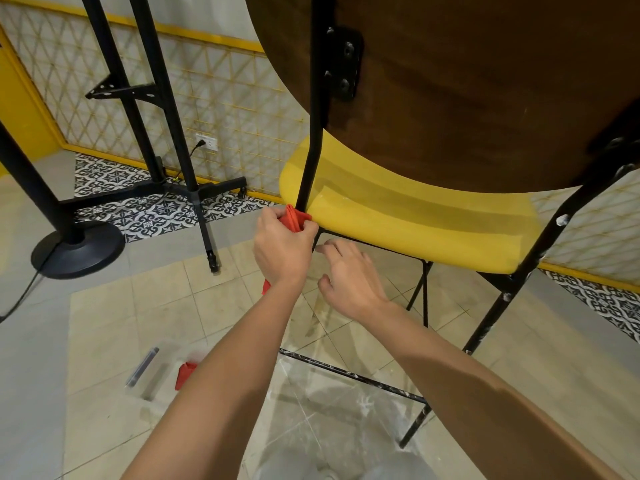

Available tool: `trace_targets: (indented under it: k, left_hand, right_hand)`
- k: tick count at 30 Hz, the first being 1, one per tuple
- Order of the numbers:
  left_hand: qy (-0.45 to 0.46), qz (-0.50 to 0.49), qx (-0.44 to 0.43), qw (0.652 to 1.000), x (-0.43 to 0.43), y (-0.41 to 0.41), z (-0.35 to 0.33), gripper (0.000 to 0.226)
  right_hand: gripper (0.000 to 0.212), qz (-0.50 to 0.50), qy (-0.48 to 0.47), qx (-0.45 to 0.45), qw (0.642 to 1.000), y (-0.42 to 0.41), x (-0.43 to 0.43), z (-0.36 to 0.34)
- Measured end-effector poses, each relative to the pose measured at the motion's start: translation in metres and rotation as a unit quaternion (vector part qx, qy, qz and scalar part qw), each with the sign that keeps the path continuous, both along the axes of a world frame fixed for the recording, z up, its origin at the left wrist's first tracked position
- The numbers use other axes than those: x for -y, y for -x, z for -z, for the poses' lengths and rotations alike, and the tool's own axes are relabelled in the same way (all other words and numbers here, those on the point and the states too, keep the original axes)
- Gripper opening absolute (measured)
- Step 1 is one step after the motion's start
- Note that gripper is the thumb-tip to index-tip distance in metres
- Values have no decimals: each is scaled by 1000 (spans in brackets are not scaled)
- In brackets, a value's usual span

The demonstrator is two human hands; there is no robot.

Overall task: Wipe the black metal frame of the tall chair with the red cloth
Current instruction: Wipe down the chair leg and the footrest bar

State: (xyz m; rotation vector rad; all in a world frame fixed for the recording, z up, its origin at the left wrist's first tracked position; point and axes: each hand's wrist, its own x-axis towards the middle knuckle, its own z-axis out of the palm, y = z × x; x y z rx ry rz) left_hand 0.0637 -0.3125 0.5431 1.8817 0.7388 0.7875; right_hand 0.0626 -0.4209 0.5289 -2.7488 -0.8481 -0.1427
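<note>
The tall chair has a yellow seat (398,216), a dark wooden backrest (467,81) and a black metal frame (313,133) with white specks on its right leg (533,265). My left hand (280,251) grips the red cloth (294,218), wrapped around the left back post just where it meets the seat edge. A corner of the cloth hangs below my wrist. My right hand (349,275) hovers under the seat's front edge with fingers spread and relaxed, holding nothing. A footrest bar (353,375) crosses below my arms.
A black stand with wheeled legs (194,188) and a round-based pole (76,251) stand to the left by the tiled wall. On the floor lie a clear plastic box (152,372) and another red piece (185,374) beside my left forearm.
</note>
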Motion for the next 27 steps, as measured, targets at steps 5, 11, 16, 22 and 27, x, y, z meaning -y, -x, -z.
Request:
trace_targets:
  k: [5,11,16,22,27]
  left_hand:
    - [44,-24,6,999,8,-3,-5,35]
    - [6,8,15,1000,-1,5,-1,32]
    - [-42,60,25,997,-16,9,8,36]
    - [-45,27,26,998,-11,4,7,34]
    - [-35,17,3,999,-7,0,-1,30]
  right_hand:
    - [52,-5,2,-5,1000,2,2,0]
    - [51,0,-10,0,1000,0,3,-1]
    - [53,5,-23,0,1000,-3,-2,-2]
    - [53,-6,-20,4,1000,-3,-5,-1]
    - [53,0,-15,-2,1000,-3,-4,0]
